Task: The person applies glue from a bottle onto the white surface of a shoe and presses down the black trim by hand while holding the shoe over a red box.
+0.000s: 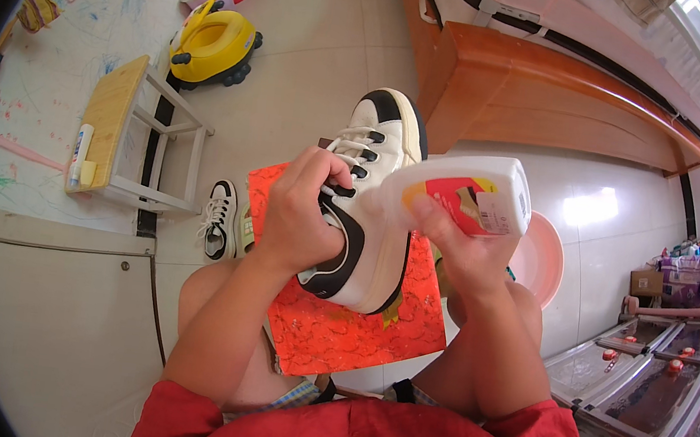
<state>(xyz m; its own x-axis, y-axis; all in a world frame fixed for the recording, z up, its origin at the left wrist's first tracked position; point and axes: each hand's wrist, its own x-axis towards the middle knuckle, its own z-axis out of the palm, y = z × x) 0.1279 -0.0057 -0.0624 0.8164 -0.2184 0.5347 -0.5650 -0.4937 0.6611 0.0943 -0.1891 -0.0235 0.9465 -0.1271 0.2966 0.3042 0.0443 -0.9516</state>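
My left hand [307, 209] is closed on a white sneaker [385, 179] with black trim, its fingers at the collar and the tongue. The sneaker is tilted on its side, toe pointing away from me and sole toward the right. In my right hand [468, 255] is a white plastic bottle [503, 181] with a red and yellow label, its base up at the right. The bottle's other end meets the sneaker's side in view; its mouth cannot be made out. Beneath both is an orange-red patterned board or box [335, 339] in front of my knees.
A second sneaker [219, 220] stands on the floor at the left, near a wooden-topped stool [109, 115] with a white tube on it. A pink basin [541, 259] sits right of my knee. Farther off are a yellow potty seat [214, 45] and a wooden bed frame [540, 93].
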